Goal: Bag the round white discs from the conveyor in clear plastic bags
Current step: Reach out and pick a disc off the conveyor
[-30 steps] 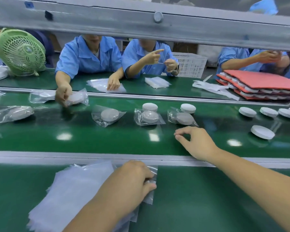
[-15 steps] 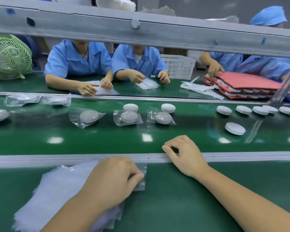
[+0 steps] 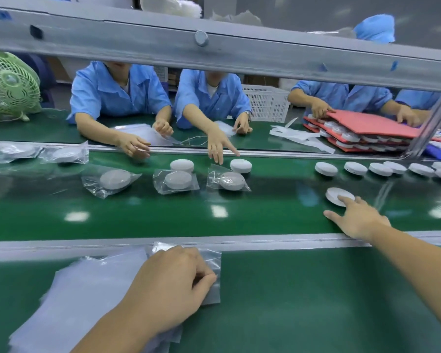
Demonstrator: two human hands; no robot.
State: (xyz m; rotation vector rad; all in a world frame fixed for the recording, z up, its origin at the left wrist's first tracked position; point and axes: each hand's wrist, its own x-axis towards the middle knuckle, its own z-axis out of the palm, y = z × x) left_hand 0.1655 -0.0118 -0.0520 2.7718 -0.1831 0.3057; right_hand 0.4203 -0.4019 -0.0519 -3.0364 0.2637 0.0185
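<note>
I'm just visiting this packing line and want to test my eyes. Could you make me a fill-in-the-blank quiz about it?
The right hand touches a bare white ____ on the belt.
The left hand pinches a clear plastic ____.
The fan at far left is ____.
Missing words: disc; bag; green.

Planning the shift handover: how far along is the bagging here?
Done: three bagged discs lie mid-belt, more at far left. In hand: right hand touches a bare disc; left hand pinches a clear bag. Left: a row of unbagged discs at right, two beside the bagged ones.
</note>
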